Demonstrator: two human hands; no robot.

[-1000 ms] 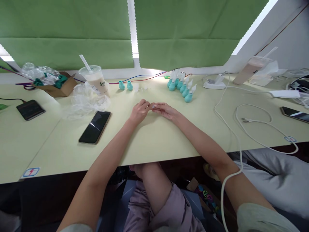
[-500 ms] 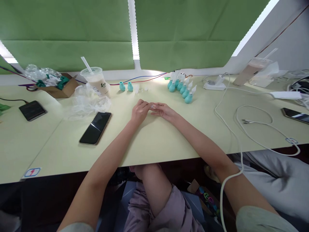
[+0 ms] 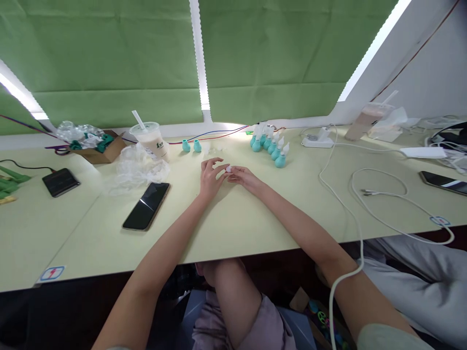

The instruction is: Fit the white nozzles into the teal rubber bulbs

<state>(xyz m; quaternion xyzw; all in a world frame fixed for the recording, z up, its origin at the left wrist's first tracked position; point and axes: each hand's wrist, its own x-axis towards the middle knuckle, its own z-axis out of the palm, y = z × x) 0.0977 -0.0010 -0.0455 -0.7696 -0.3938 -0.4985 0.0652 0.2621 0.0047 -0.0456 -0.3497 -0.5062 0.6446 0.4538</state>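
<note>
A small whitish, partly see-through piece [image 3: 228, 169] is pinched between fingertips above the table; its exact kind is too small to make out. My right hand [image 3: 246, 178] grips it from the right. From the left, my left hand [image 3: 209, 180] has thumb and index finger closed at the same piece, with its other fingers raised. Beyond my hands stand two turquoise bulb-shaped bottles [image 3: 197, 146] without tips, beside small clear parts [image 3: 214, 149]. To the right, several turquoise bulbs [image 3: 280, 160] with pointed translucent tips stand in a cluster.
On the left lie a phone [image 3: 146, 206], a crumpled plastic bag [image 3: 136, 170], a drink cup [image 3: 149, 138] with a straw, and a cardboard box [image 3: 104, 153]. A white cable [image 3: 343, 201] runs from a power strip [image 3: 316, 141] across my right arm. Another person's leg [image 3: 412, 282] is at right.
My left hand's fingers have opened out and lifted, so the whitish piece shows more plainly between both hands. The head view has tilted slightly upward.
</note>
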